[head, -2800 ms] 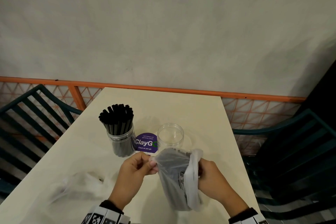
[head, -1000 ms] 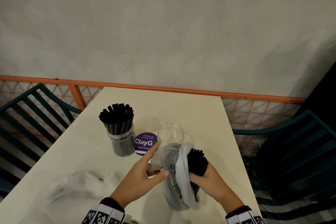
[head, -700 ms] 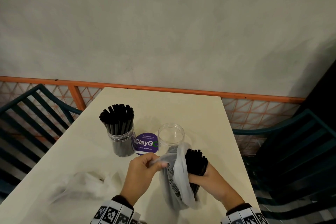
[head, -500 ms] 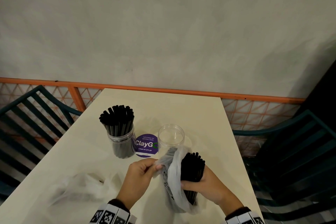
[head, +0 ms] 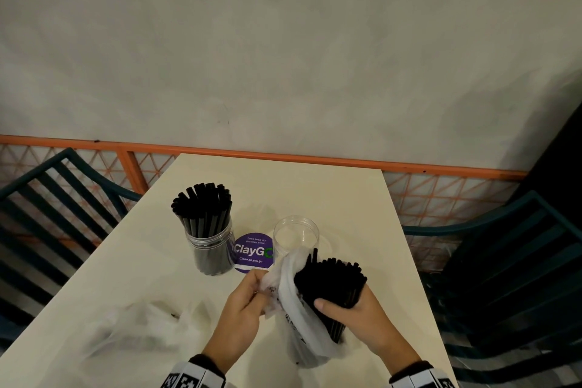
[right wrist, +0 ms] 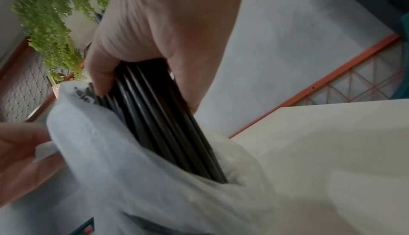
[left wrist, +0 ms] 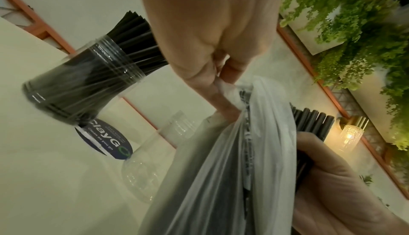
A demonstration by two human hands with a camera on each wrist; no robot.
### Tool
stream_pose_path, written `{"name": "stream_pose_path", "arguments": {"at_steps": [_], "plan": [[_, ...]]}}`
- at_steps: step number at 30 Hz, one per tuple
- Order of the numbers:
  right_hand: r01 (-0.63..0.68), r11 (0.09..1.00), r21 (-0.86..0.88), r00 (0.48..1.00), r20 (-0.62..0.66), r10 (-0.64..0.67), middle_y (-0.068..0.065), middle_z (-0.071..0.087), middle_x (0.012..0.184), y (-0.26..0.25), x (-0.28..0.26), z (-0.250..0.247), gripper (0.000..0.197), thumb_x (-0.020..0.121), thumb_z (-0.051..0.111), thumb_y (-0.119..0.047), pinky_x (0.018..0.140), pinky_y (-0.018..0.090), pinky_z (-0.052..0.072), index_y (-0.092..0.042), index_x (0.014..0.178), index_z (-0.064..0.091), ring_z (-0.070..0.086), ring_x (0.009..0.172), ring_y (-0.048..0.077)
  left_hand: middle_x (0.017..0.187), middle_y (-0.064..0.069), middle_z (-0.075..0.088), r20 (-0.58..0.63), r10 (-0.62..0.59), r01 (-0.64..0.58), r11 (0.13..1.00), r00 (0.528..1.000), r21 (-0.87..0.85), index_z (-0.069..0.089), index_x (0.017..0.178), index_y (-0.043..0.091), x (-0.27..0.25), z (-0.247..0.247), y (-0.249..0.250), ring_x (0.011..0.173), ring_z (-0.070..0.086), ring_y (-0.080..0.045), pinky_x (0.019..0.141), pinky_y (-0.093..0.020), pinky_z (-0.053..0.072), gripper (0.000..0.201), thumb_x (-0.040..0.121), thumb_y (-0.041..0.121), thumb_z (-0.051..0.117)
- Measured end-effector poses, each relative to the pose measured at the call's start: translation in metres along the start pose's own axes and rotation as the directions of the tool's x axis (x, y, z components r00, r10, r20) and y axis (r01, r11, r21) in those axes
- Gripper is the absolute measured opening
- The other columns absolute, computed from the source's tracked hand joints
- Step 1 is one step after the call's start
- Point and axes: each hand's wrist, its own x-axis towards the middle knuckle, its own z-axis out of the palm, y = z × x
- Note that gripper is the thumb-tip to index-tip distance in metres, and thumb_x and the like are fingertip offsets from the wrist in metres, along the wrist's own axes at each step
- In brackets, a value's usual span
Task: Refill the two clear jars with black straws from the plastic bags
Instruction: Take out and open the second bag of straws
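Two clear jars stand mid-table: the left jar (head: 210, 241) is packed with black straws, the right jar (head: 296, 235) holds none. Just in front of the right jar my left hand (head: 248, 296) pinches the rim of a white plastic bag (head: 296, 324). My right hand (head: 349, 309) grips a thick bundle of black straws (head: 330, 283) that stands half out of the bag's mouth. In the left wrist view the fingers (left wrist: 221, 102) pinch the bag (left wrist: 243, 168) edge. In the right wrist view the straw bundle (right wrist: 163, 116) rises out of the bag (right wrist: 155, 177), clasped by thumb and fingers.
A second, crumpled plastic bag (head: 135, 327) lies on the cream table (head: 315, 192) at the front left. A purple round sticker (head: 253, 252) sits between the jars. Dark green slatted chairs (head: 504, 261) flank both sides; an orange rail (head: 283, 157) runs behind.
My right hand has drawn the straw bundle further up out of the bag, so more of it shows. The left hand has closed on the bag's rim and holds it back.
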Motion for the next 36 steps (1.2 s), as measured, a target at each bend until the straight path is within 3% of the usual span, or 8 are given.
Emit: {"name": "stream_pose_path", "arguments": {"at_steps": [5, 9, 14, 20, 22, 28, 33, 36], "plan": [[-0.015, 1.000, -0.017, 0.998, 0.066, 0.016, -0.004, 0.067, 0.113, 0.001, 0.003, 0.001, 0.076, 0.051, 0.089, -0.034, 0.086, 0.024, 0.053, -0.023, 0.118, 0.055, 0.063, 0.106, 0.006, 0.103, 0.003, 0.069, 0.150, 0.006, -0.005, 1.000, 0.989, -0.008, 0.054, 0.118, 0.036, -0.001, 0.003, 0.011, 0.089, 0.066, -0.010, 0.076, -0.022, 0.052, 0.042, 0.078, 0.025, 0.059], [-0.001, 0.999, -0.034, 0.997, 0.073, 0.004, 0.002, 0.066, 0.117, 0.002, 0.006, 0.002, 0.090, 0.042, 0.090, -0.048, 0.097, 0.035, 0.050, -0.019, 0.120, 0.055, 0.061, 0.111, 0.014, 0.072, -0.002, 0.061, 0.044, -0.026, 0.025, 0.999, 0.999, 0.041, 0.066, 0.085, 0.008, 0.004, 0.003, 0.009, 0.067, 0.054, -0.012, 0.067, -0.026, 0.046, 0.041, 0.071, 0.046, 0.062], [0.034, 0.994, -0.099, 0.996, 0.080, -0.026, -0.005, 0.057, 0.123, 0.004, 0.005, 0.002, 0.103, 0.037, 0.089, -0.052, 0.090, 0.016, 0.048, -0.023, 0.124, 0.044, 0.056, 0.114, 0.002, 0.084, -0.018, 0.054, -0.002, -0.281, 0.273, 0.935, 0.960, -0.228, 0.052, 0.079, 0.003, 0.009, 0.004, -0.002, 0.077, 0.052, -0.026, 0.065, -0.031, 0.047, 0.014, 0.089, 0.007, 0.044], [0.047, 0.990, -0.132, 0.988, 0.155, -0.027, -0.008, 0.064, 0.118, 0.001, 0.005, 0.007, 0.081, 0.054, 0.089, -0.026, 0.091, 0.016, 0.047, -0.025, 0.124, 0.048, 0.058, 0.112, 0.002, 0.090, 0.002, 0.071, 0.062, -0.262, 0.268, 0.956, 0.963, -0.119, 0.053, 0.111, 0.017, 0.014, 0.004, 0.007, 0.083, 0.068, -0.015, 0.071, -0.032, 0.049, 0.060, 0.070, 0.060, 0.063], [0.066, 0.990, -0.124, 0.986, 0.162, -0.045, -0.005, 0.064, 0.120, 0.001, 0.007, 0.009, 0.081, 0.055, 0.089, -0.026, 0.093, 0.019, 0.045, -0.025, 0.125, 0.048, 0.057, 0.115, 0.005, 0.100, 0.010, 0.067, 0.053, -0.200, 0.197, 0.978, 0.978, 0.061, 0.057, 0.106, 0.032, 0.010, 0.005, 0.012, 0.096, 0.061, -0.004, 0.075, -0.017, 0.045, 0.038, 0.075, 0.053, 0.056], [0.056, 0.972, -0.229, 0.958, 0.287, 0.013, -0.022, 0.040, 0.136, 0.007, 0.011, 0.005, 0.099, 0.056, 0.090, -0.025, 0.094, 0.000, 0.032, -0.045, 0.129, 0.026, 0.038, 0.119, -0.021, 0.103, -0.004, 0.059, -0.116, -0.071, 0.094, 0.974, 0.991, 0.206, 0.063, 0.091, 0.020, 0.008, -0.012, 0.011, 0.086, 0.053, 0.010, 0.076, -0.003, 0.039, 0.017, 0.093, 0.027, 0.048], [0.033, 0.934, -0.356, 0.902, 0.413, 0.125, -0.023, 0.037, 0.141, 0.024, 0.008, 0.005, 0.101, 0.061, 0.086, -0.034, 0.108, 0.020, 0.035, -0.049, 0.136, 0.018, 0.037, 0.129, -0.009, 0.100, 0.021, 0.067, -0.056, -0.069, 0.079, 0.973, 0.996, 0.216, 0.060, 0.102, 0.025, 0.002, -0.020, 0.010, 0.091, 0.058, 0.009, 0.076, -0.006, 0.043, 0.021, 0.096, 0.016, 0.042], [0.021, 0.867, -0.498, 0.925, 0.338, 0.171, -0.016, 0.039, 0.135, 0.034, 0.010, 0.009, 0.102, 0.058, 0.073, -0.067, 0.109, 0.031, 0.032, -0.064, 0.132, 0.003, 0.040, 0.129, 0.006, 0.095, 0.008, 0.071, -0.064, -0.062, 0.073, 0.978, 0.996, 0.196, 0.052, 0.107, 0.029, 0.001, -0.020, 0.012, 0.087, 0.063, 0.004, 0.074, -0.011, 0.047, 0.021, 0.096, 0.014, 0.042]]}}
